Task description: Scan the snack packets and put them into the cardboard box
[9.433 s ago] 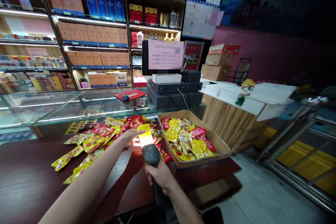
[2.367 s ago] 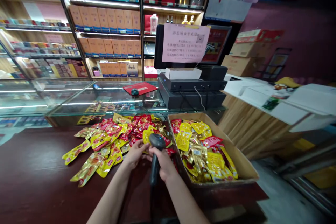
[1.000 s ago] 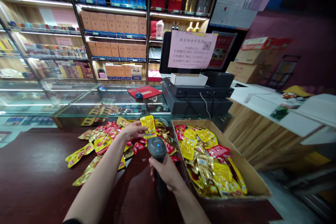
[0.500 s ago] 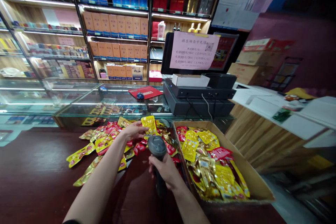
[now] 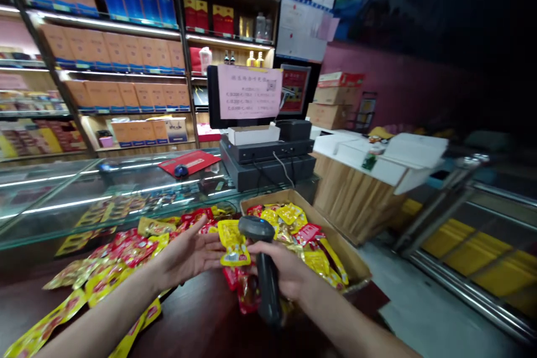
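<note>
My right hand [image 5: 285,271] is wrapped around the grip of a black handheld barcode scanner [image 5: 268,285], its head [image 5: 257,227] tilted up. A yellow snack packet [image 5: 234,243] stands upright against the scanner, touching the fingers of that hand; whether they pinch it is hard to tell. Palm up, my left hand [image 5: 188,254] has its fingers stretched out and the thumb apart, with the fingertips at the packet's left edge. Below and behind that hand spreads a pile of red, yellow and gold packets [image 5: 130,249] on the dark wooden counter [image 5: 188,319].
An open cardboard box [image 5: 356,274] of similar packets stands right of the scanner. Behind lie a glass display case [image 5: 126,190], a red mouse pad [image 5: 197,162] and a monitor with a pink notice [image 5: 250,92]. A metal railing [image 5: 461,291] runs at the far right.
My view has turned right. The yellow packet has moved from my left hand's grip over to the scanner and right hand. My left hand has opened and turned palm up.
</note>
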`<state>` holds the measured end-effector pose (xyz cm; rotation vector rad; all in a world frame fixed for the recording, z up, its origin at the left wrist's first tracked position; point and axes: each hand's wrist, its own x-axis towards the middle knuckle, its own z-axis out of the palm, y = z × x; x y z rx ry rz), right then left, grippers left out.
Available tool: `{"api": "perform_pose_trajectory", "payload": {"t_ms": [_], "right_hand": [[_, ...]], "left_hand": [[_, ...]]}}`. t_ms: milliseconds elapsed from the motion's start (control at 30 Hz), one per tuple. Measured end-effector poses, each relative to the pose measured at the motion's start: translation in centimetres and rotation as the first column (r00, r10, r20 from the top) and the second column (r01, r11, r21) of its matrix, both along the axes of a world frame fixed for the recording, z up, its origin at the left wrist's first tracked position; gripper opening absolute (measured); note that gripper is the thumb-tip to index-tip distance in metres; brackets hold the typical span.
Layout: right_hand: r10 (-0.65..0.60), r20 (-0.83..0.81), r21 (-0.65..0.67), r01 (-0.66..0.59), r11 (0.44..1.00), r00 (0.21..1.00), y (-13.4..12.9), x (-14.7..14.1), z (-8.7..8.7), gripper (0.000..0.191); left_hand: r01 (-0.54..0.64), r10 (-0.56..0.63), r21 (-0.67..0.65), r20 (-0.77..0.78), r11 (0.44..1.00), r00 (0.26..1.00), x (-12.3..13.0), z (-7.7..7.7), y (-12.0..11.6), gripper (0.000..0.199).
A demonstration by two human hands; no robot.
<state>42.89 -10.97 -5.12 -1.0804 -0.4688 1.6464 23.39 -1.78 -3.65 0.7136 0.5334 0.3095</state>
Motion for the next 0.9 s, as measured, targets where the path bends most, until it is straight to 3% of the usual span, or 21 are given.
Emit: {"api": "perform_pose_trajectory", "payload": {"t_ms": [100, 200, 400, 533, 600, 700, 900], "right_hand": [[-0.078, 0.066, -0.021, 0.079, 0.997, 0.995, -0.8, 3.7, 1.3, 0.020], [-0.151, 0.099, 0.034, 0.148, 0.988, 0.984, -1.5, 7.4, 2.6, 0.018], [-0.277, 0.136, 0.101, 0.265, 0.959, 0.951, -2.7, 13.2, 4.3, 0.017], [-0.322, 0.149, 0.106, 0.309, 0.945, 0.935, -3.3, 15.2, 4.1, 0.016], [-0.312, 0.134, 0.097, 0.301, 0.949, 0.941, -3.3, 15.4, 3.5, 0.016], [-0.257, 0.114, 0.097, 0.246, 0.964, 0.960, -2.9, 14.7, 2.4, 0.016], [-0.052, 0.073, 0.132, 0.042, 0.990, 0.996, -1.2, 9.4, 1.3, 0.018]], "left_hand": [[0.111, -0.111, -0.031, 0.018, 0.993, 0.994, 3.0, 1.8, -0.4, 0.066], [0.169, -0.168, -0.030, 0.019, 0.985, 0.986, 7.2, 2.5, -0.1, 0.073], [0.138, -0.138, -0.018, 0.003, 0.990, 0.990, 16.0, 2.5, 1.1, 0.079], [0.058, -0.061, -0.038, -0.065, 0.998, 0.996, 18.4, 1.8, 1.7, 0.083], [0.046, -0.050, -0.049, -0.076, 0.998, 0.996, 18.0, 1.5, 1.9, 0.084], [0.021, -0.024, -0.045, -0.073, 0.999, 0.997, 15.5, 1.4, 2.1, 0.082], [-0.124, 0.123, -0.012, -0.064, 0.992, 0.990, 5.5, 0.6, 2.4, 0.074]]}}
